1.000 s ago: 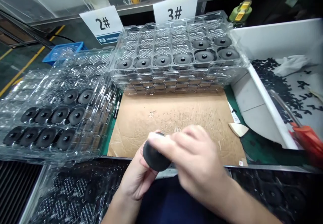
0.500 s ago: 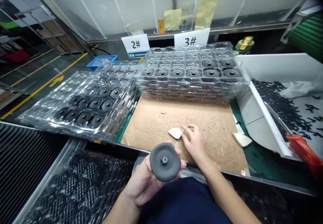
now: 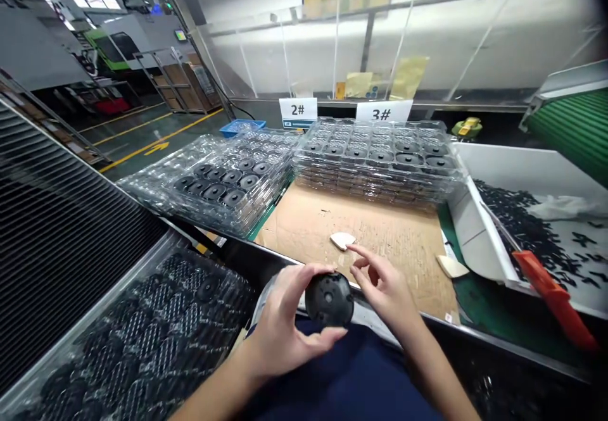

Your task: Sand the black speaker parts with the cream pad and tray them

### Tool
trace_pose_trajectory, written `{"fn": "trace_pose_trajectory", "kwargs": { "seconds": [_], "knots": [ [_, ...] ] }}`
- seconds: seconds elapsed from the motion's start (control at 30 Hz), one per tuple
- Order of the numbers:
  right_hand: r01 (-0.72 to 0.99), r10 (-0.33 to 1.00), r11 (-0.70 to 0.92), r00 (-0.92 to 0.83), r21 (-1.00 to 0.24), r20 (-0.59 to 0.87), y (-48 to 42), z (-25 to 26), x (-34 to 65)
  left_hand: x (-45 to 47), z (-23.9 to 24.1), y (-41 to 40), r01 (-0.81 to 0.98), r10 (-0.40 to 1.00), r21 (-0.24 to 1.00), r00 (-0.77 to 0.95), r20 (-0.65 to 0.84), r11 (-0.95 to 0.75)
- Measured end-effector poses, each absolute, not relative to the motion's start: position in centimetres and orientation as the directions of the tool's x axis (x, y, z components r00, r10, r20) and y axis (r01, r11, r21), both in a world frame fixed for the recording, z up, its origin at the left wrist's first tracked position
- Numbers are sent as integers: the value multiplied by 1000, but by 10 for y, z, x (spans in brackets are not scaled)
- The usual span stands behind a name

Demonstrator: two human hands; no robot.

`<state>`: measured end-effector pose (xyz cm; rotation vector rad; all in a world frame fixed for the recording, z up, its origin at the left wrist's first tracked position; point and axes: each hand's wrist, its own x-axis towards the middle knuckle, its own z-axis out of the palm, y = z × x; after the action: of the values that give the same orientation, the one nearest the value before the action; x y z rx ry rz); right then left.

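My left hand (image 3: 285,326) grips a round black plastic disc (image 3: 329,301) by its edge, fingers above and thumb below. The disc's glossy side, with a small raised centre, faces me. To its right is my right hand (image 3: 387,282), apart from the disc, with forefinger stretched and thumb apart; nothing shows between them. Just beyond that forefinger a cream-white wedge-shaped piece (image 3: 342,240) lies on the cardboard sheet (image 3: 308,218); whether the fingertip touches it I cannot tell. Another cream-white wedge (image 3: 453,267) lies at the cardboard's right edge.
Stacked clear trays (image 3: 370,183) with black discs stand behind the cardboard, others (image 3: 223,215) to the left. A white bin (image 3: 479,237) holds small black parts; an orange-handled tool (image 3: 546,282) leans on its rim. More trays (image 3: 156,326) sit low at left.
My left hand has turned the disc over, from its matt side with a central stud to its glossy side. My right hand has drawn back from the white wedge. The view has tilted up.
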<state>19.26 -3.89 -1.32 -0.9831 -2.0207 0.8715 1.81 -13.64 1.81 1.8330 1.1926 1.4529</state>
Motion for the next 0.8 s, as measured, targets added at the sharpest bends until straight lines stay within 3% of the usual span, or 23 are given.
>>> {"fn": "trace_pose_trajectory", "kwargs": {
  "seconds": [0.07,0.2,0.4,0.5,0.57,0.63,0.7,0.8],
  "knots": [
    [326,782,550,-523,-769,337,-49,-7,194,16,14,-141,527,818,673,78,570,-519],
    [216,622,710,-639,-671,452,-63,0,196,16,10,-148,570,825,667,33,564,-479],
    [171,495,819,-693,-548,524,-67,2,198,18,18,-161,452,904,816,-50,425,-359],
    [137,451,844,-705,-519,548,-68,2,197,18,24,-162,257,948,933,-129,290,-251],
    [124,491,816,-666,-565,562,-73,2,194,16,23,-159,14,985,996,-147,85,-84],
    [154,611,727,-590,-669,528,-81,0,188,12,18,-156,-184,988,980,-121,-96,72],
    [201,726,616,-520,-761,450,-88,-3,182,8,9,-153,-256,977,958,-133,-167,129],
    [213,763,529,-543,-821,350,-90,-9,171,0,-4,-153,-233,957,962,-213,-195,144]
  ]
}}
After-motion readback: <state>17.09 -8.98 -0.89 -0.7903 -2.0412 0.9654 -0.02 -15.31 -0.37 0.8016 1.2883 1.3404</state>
